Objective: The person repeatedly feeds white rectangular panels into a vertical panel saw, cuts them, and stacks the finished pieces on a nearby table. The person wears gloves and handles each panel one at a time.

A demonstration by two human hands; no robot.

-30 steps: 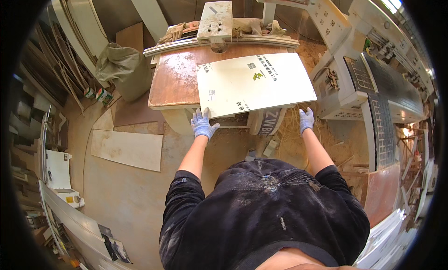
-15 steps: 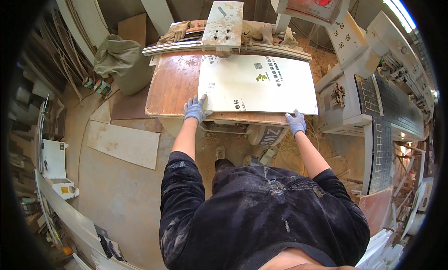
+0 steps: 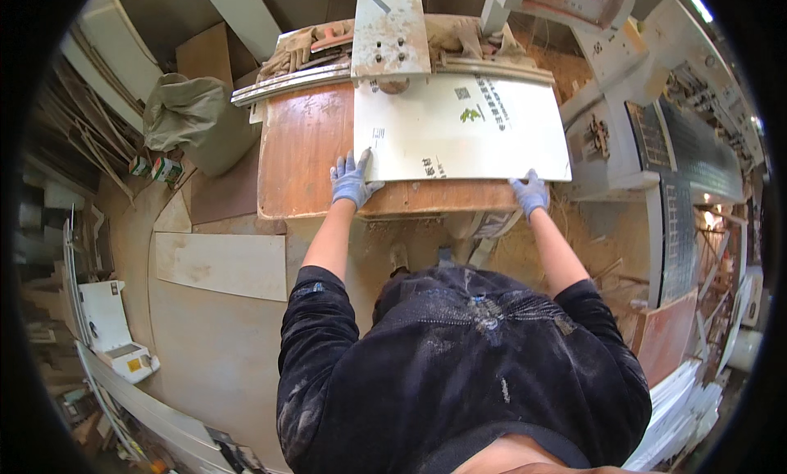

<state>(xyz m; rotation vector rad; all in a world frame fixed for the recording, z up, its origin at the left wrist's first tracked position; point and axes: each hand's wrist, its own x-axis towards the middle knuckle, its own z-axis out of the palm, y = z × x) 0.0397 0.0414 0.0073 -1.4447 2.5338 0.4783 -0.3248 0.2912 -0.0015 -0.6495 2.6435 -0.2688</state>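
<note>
A white rectangular board (image 3: 459,146) with printed marks and a green logo lies flat on the brown wooden machine table (image 3: 303,154). My left hand (image 3: 352,181), in a blue-grey glove, rests at its near left corner, fingers stretched forward and thumb out toward the near edge. Gloved alike, my right hand (image 3: 530,193) presses at the near right corner with fingers spread. Beyond the board, a dusty grey metal arm (image 3: 389,31) overhangs its far left part, above a round metal piece (image 3: 394,86). A metal rail (image 3: 295,84) crosses the table's far side.
Cloth gloves (image 3: 291,52) lie behind the rail. A control box (image 3: 574,3) with a red knob hangs at far right. At right stands a large machine with a dark gridded bed (image 3: 679,220). A filled sack (image 3: 197,122) and a loose panel (image 3: 221,263) occupy the left floor.
Both hands and the board have moved away from me across the table. More wood shows along the near edge, and the board's far edge reaches further under the metal arm.
</note>
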